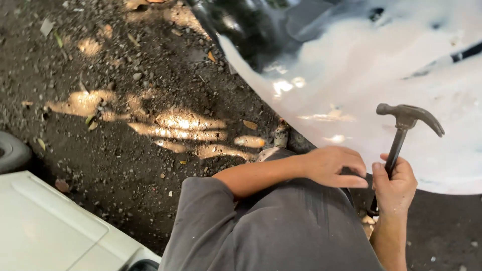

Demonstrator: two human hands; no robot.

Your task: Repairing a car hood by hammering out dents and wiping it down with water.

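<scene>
Two hands in view, both low right. Right hand (394, 188) is wrapped in a fist round the hammer (401, 135) handle, gripping near its lower end, claw head up and tilted over the panel (381, 65). Left hand (334, 166) lies just left of it, fingers curled together and touching the handle area; whether it pinches anything I cannot tell. Left forearm crosses a grey-clad knee (281, 226).

Panel is big, white, curved, glossy, filling the far right, its edge running just beyond the hands. Left of it: dirt ground (125, 115), sun patches, dry leaves. Near left corner: a second white panel (45, 226); dark tyre (12, 150) edge above it.

Judgement on technique: low grip gives swing but less control; on thin sheet I'd choke up, strike light and square, keep the left fingers out from under the head.
</scene>
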